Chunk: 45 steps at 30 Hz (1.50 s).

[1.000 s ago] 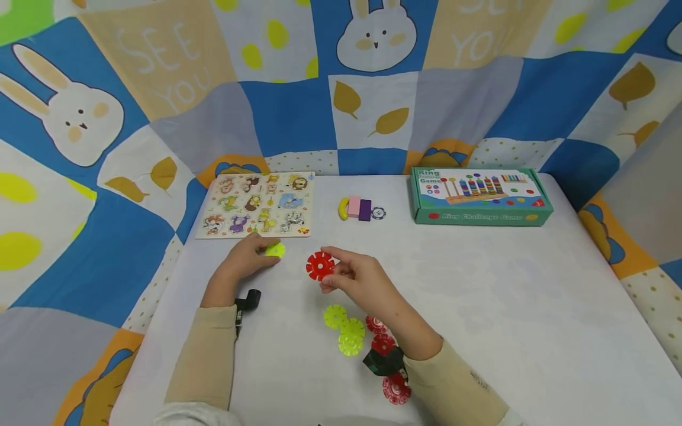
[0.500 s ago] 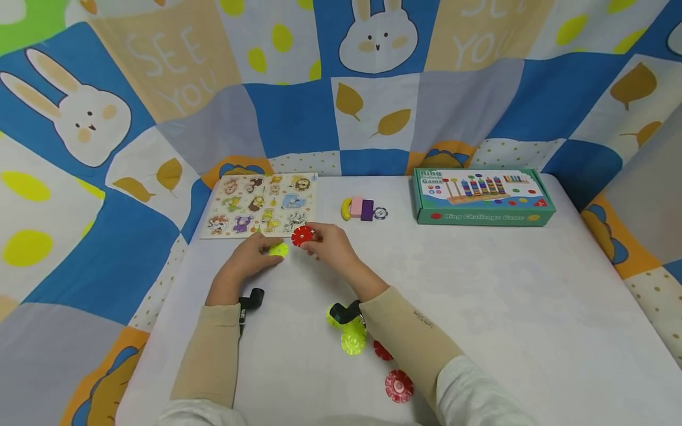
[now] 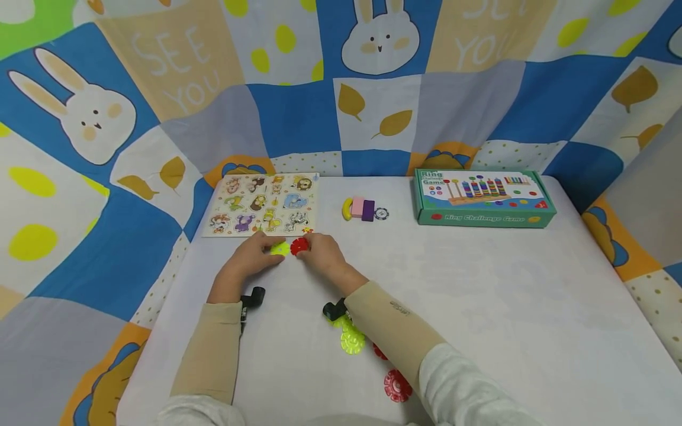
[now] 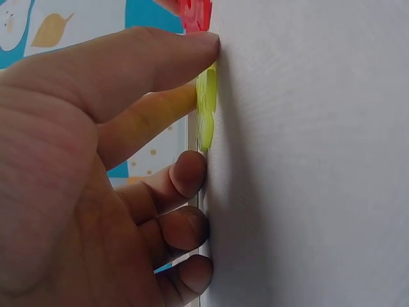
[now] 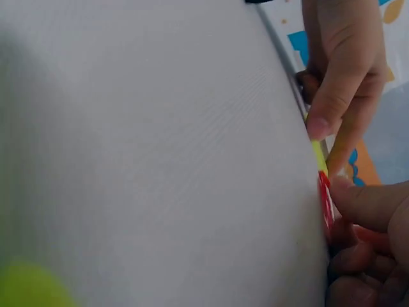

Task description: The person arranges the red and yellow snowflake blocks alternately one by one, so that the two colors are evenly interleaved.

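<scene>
My left hand pinches a yellow-green notched plastic disc between thumb and forefinger, low over the white table. In the left wrist view that disc stands edge-on, and the other fingers curl loosely below it. A red notched disc is pinched by my right hand, just right of the yellow-green one. The right wrist view has the red disc end to end with the yellow-green disc; whether their slots are joined I cannot tell.
Loose yellow-green discs and red discs lie nearer the body, partly under the right forearm. Behind the hands is an animal puzzle board. A purple block with other small pieces and a green game box stand farther right.
My right hand has carried the red disc left and forward, then down beside the yellow-green disc. The left hand keeps its pinch and has hardly moved.
</scene>
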{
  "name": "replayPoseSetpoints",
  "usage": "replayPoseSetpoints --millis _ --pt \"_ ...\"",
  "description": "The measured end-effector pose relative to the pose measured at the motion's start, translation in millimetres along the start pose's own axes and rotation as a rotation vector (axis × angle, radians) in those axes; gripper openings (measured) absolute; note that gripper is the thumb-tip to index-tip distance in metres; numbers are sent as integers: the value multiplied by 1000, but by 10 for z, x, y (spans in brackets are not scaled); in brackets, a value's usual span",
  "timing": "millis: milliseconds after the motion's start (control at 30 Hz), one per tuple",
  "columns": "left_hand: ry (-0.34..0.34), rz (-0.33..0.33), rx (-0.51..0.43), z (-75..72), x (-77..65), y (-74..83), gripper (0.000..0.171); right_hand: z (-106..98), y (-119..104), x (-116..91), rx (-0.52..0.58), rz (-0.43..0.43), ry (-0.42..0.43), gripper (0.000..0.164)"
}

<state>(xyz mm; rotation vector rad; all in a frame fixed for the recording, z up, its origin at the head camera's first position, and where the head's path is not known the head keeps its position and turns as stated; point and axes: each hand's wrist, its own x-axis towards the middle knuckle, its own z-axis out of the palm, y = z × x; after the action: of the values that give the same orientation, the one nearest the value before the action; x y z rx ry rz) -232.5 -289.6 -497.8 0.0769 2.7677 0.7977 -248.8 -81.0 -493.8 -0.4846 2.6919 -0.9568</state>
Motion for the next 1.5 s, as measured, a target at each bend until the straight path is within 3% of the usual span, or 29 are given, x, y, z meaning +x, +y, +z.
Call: replayPoseSetpoints --millis 200,333,600,767,933,1100,1267,1500 --pt "-21 -17 18 -8 -18 39 56 54 68 -3 -30 52 13 47" --pt "-25 -22 37 -21 -12 44 56 66 86 1 -11 38 31 44" --pt "0 9 48 -6 10 106 52 85 102 -6 3 38 58 44" --pt "-7 64 -7 42 24 209 55 69 125 -7 35 27 44 43" --pt "-22 90 -55 117 69 266 58 -22 187 -12 178 5 -27 44" --pt "-20 81 -32 163 89 265 55 -163 274 -113 330 -4 -176 44" --pt "-21 73 -16 168 91 249 54 -352 256 -342 347 -36 -274 43" --pt "-27 31 -7 176 100 242 54 -527 217 -740 311 -148 -292 35"
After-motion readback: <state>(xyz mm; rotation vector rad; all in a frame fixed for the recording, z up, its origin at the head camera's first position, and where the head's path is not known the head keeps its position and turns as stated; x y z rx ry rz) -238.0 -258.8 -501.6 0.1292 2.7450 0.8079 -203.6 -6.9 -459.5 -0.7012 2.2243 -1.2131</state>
